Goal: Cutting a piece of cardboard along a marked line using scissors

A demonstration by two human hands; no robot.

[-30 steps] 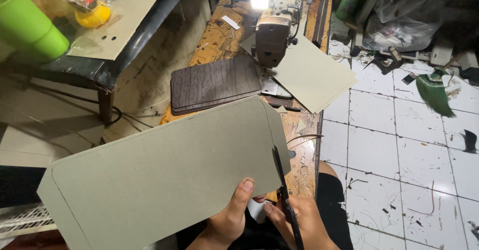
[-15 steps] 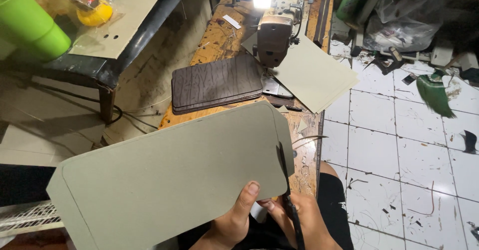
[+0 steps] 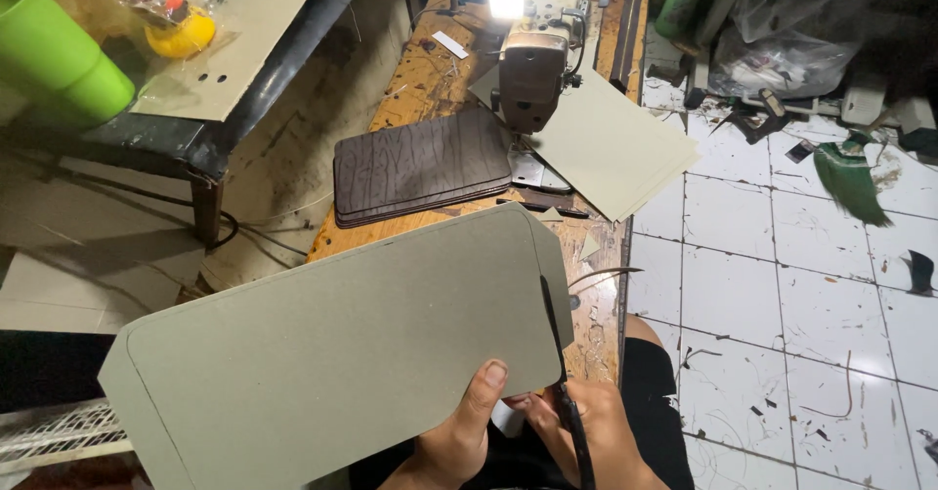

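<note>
grey-green cardboard sheet (image 3: 332,353), dark brown wood-grain panels (image 3: 420,163), lime green cups (image 3: 54,50), white floor tiles (image 3: 782,285)

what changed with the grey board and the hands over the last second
Hardly anything: the grey board tipped slightly, its left end dropping a little. The left hand keeps pinching its lower edge, the right hand keeps the dark tool at its right edge.

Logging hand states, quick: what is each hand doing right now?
Left hand: closed on the grey-green sheet, thumb on top.
Right hand: closed around black scissors at the sheet's edge.
</note>
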